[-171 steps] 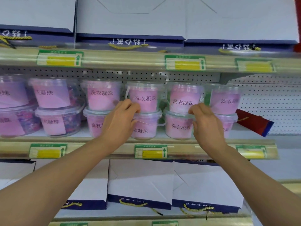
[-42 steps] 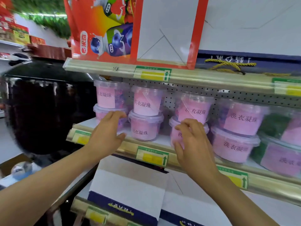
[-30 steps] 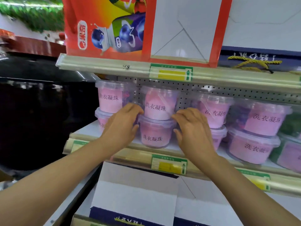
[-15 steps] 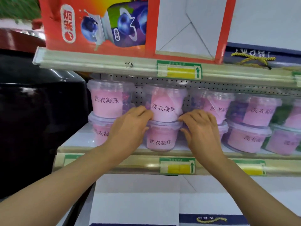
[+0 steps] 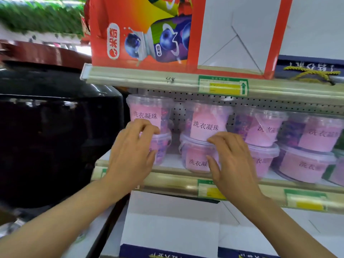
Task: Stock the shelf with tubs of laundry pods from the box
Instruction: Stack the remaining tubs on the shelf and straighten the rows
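Hands now on separate tub stacks.
Left hand (image 5: 133, 155) moved to the end stack (image 5: 160, 146), right hand (image 5: 232, 161) curled round middle lower tub (image 5: 195, 157).

A: What sort of place is this?

B: A shop aisle. A pale metal shelving unit with a perforated back panel (image 5: 242, 104) fills the middle and right.

A: What sits above?

B: The upper shelf edge (image 5: 149, 77) carries a green and yellow price tag (image 5: 223, 87). On that shelf stand a red-orange carton (image 5: 141, 32) printed with blueberries, and a white gift box with a dark blue band (image 5: 312, 32) and a yellow cord.

A: And lower down?

B: More white boxes with blue bands (image 5: 171, 226) on the shelf beneath.

A: To the left?

B: A large glossy black object (image 5: 52, 138), blurred; I cannot tell what it is. Green foliage (image 5: 41, 15) hangs across the top left. The light is bright and even.
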The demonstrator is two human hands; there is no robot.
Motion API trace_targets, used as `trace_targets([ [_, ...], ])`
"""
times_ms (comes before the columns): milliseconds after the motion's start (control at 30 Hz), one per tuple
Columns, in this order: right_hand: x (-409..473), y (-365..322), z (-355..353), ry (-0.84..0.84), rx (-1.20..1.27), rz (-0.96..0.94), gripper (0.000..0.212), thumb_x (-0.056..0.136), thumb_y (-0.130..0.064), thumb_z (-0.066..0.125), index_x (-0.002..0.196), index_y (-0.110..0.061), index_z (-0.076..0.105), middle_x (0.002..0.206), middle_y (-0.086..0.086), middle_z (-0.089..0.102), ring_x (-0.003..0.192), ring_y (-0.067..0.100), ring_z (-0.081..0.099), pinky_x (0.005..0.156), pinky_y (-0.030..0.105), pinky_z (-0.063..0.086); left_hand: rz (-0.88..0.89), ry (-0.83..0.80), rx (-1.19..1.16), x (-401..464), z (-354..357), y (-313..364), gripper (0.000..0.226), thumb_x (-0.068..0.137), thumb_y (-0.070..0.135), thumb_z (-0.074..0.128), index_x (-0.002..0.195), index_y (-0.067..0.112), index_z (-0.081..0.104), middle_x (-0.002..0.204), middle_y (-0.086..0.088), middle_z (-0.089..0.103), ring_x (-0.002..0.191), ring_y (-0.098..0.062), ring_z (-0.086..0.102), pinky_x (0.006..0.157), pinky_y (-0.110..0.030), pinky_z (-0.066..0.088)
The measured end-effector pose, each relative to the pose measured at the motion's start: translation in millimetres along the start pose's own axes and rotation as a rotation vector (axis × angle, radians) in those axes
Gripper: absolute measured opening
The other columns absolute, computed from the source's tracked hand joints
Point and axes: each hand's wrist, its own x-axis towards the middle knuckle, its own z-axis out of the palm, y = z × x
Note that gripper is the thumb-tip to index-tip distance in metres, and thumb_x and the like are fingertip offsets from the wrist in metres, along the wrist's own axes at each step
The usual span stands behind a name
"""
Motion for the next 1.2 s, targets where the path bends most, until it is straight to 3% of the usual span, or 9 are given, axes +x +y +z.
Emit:
trace_targets([
  [100,7,-12,8,0.02,-0.002,-0.02,0.041,0.063,0.001,0.074,0.101,-0.006,0.061,0.108,0.012,0.058,0.1,0.031,0.049,0.08,0.038,0.039,-0.123,-0.042,0.084,-4,-8,-34,0.05,0.059,-0.002,0.075,0.104,0.007,0.058,0.106,-0.012,0.052,0.091,-0.033,0.053,0.072,-0.041,0.045],
  [267,13,-19,13,0.063,-0.076,0.013,0.039,0.06,0.006,0.072,0.096,-0.005,0.063,0.102,0.013,0.058,0.092,0.034,0.053,0.075,0.038,0.039,-0.133,-0.161,0.022,-3,-6,-61,0.044,0.07,0.003,0.073,0.111,0.011,0.057,0.112,-0.006,0.053,0.101,-0.027,0.052,0.076,-0.041,0.05],
  [433,8,-10,14,0.068,-0.141,0.061,0.041,0.057,0.01,0.074,0.095,-0.003,0.064,0.091,0.015,0.058,0.082,0.036,0.055,0.07,0.042,0.044,-0.128,-0.152,-0.092,5,-3,-65,0.03,0.076,0.003,0.068,0.103,0.012,0.056,0.107,-0.004,0.051,0.091,-0.024,0.054,0.066,-0.045,0.051],
  [633,7,-10,16,0.047,-0.148,0.09,0.042,0.057,0.014,0.073,0.096,-0.003,0.064,0.092,0.015,0.059,0.083,0.037,0.055,0.068,0.042,0.043,-0.122,-0.14,-0.124,4,-6,-60,0.028,0.079,0.003,0.067,0.103,0.011,0.057,0.105,-0.004,0.051,0.08,-0.018,0.048,0.068,-0.036,0.047],
  [867,7,-14,14,0.031,-0.147,0.108,0.04,0.059,0.012,0.074,0.095,-0.002,0.064,0.091,0.014,0.059,0.082,0.036,0.055,0.067,0.042,0.045,-0.114,-0.146,-0.147,4,-9,-51,0.027,0.078,0.004,0.067,0.102,0.011,0.056,0.102,-0.004,0.049,0.09,-0.022,0.05,0.069,-0.045,0.051],
  [1200,8,-17,11,0.0,-0.147,0.121,0.04,0.056,0.007,0.077,0.092,-0.004,0.064,0.09,0.014,0.059,0.08,0.036,0.056,0.066,0.041,0.046,-0.087,-0.136,-0.132,6,-5,-46,0.026,0.077,0.005,0.069,0.099,0.012,0.057,0.1,-0.003,0.05,0.091,-0.021,0.049,0.064,-0.044,0.052],
])
